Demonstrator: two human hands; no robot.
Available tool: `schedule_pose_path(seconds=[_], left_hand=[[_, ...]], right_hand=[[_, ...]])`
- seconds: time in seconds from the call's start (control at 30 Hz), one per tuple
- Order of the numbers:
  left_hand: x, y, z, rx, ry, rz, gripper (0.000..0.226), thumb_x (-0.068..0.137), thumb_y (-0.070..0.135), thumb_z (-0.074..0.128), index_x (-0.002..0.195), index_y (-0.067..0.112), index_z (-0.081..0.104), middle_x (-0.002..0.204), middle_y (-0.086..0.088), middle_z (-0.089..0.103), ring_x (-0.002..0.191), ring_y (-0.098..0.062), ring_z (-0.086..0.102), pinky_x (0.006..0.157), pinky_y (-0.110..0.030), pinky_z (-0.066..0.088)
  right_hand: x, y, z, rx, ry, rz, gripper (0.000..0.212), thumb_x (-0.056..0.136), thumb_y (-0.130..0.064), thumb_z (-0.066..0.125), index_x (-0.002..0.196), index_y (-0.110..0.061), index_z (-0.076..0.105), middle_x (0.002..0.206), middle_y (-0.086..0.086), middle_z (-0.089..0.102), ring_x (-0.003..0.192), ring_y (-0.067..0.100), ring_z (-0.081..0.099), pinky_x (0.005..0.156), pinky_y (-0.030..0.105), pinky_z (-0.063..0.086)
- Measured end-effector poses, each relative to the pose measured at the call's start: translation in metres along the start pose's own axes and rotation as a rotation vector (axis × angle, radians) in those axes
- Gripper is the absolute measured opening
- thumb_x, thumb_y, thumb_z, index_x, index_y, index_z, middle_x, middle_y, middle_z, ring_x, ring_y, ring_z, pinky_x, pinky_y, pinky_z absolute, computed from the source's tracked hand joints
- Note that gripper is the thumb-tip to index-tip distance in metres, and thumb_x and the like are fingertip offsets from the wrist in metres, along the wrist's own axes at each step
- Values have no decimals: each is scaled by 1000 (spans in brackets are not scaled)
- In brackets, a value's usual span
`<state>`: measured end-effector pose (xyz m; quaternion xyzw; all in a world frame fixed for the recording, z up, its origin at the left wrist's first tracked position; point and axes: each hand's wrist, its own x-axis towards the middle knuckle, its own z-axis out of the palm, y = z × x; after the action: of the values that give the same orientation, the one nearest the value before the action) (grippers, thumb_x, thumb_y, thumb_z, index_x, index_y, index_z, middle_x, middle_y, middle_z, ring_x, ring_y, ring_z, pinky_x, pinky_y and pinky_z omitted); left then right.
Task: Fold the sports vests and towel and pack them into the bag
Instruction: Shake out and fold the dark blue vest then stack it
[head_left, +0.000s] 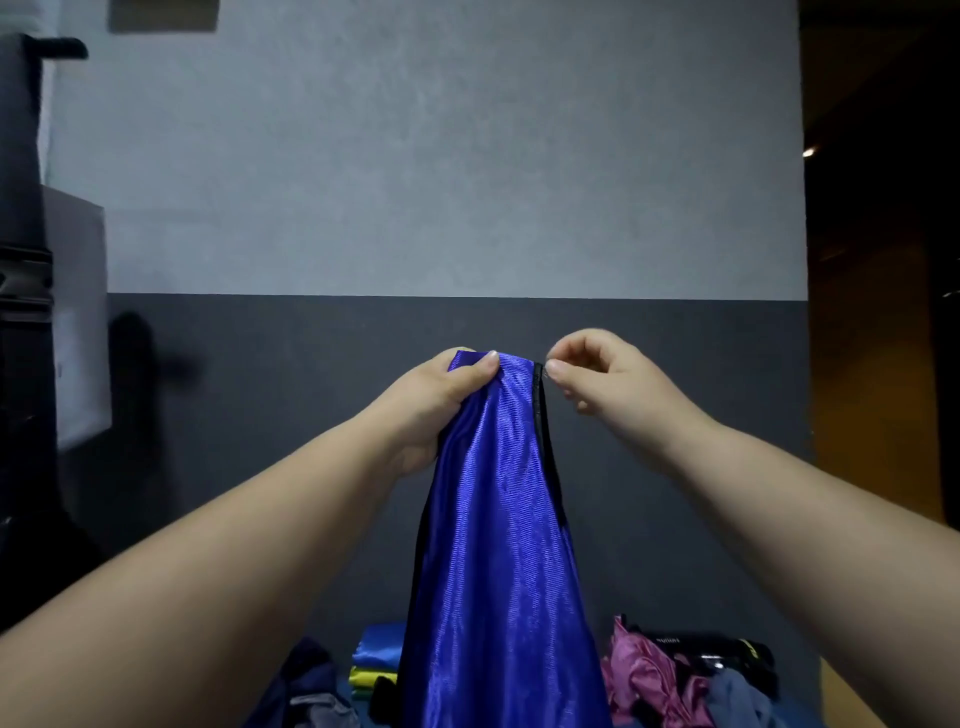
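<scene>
**Two forearms holding up a blue vest, with the folding partly done**

Two bare forearms are reaching forward from the bottom corners, and between them a shiny blue vest (498, 519) is hanging straight down. The left hand (447, 384) is gripping the top of the vest in a closed fist, with the thumb lying across the front of the cloth. The right hand (592, 374), just beside it, is pinching the vest's black trim (540, 410) between thumb and forefinger, its other fingers loosely curled. The cloth is falling away below both hands, toward the person.

Well below the left hand, a small folded stack (374, 660) of blue and yellow cloth is lying flat, which suggests some vests are already folded. Well below the right hand, a pink vest (649, 670) is lying crumpled, touching a grey-blue cloth (737, 696) that may be the towel. Beyond these a black item (717, 649) with small lettering is showing. It may be the bag, though that is hard to tell.

Nothing appears to be packed. The task looks somewhere short of halfway: the blue vest, the pink one and the likely towel are waiting to be folded, and all the packing is remaining.
</scene>
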<state>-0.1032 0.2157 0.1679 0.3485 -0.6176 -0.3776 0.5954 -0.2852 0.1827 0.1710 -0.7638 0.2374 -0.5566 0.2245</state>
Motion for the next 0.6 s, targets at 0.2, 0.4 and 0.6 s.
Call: schedule_pose_path(seconds=[0.2, 0.4, 0.6], left_hand=[[3, 0, -6, 17, 58, 22, 17, 96, 31, 59, 94, 14, 58, 80, -3, 66, 68, -15, 63, 67, -31, 54], [3, 1, -7, 55, 134, 64, 18, 93, 31, 64, 92, 13, 60, 77, -4, 69, 64, -17, 65, 59, -30, 55], [3, 6, -8, 79, 106, 85, 18, 94, 31, 62, 89, 13, 59, 78, -6, 67, 69, -20, 64, 70, -35, 55]], right_hand=[[-16, 7, 12, 11, -186, 112, 17, 95, -22, 60, 80, -18, 68, 69, -9, 68, 61, 4, 61, 62, 20, 44], [-24, 12, 26, -4, -71, 50, 5, 85, -18, 72, 86, -18, 68, 82, -3, 72, 72, 10, 70, 69, 23, 52], [-30, 27, 41, 93, -261, 116, 52, 67, -36, 74, 112, -17, 58, 109, 4, 72, 100, 18, 69, 94, 46, 54]])
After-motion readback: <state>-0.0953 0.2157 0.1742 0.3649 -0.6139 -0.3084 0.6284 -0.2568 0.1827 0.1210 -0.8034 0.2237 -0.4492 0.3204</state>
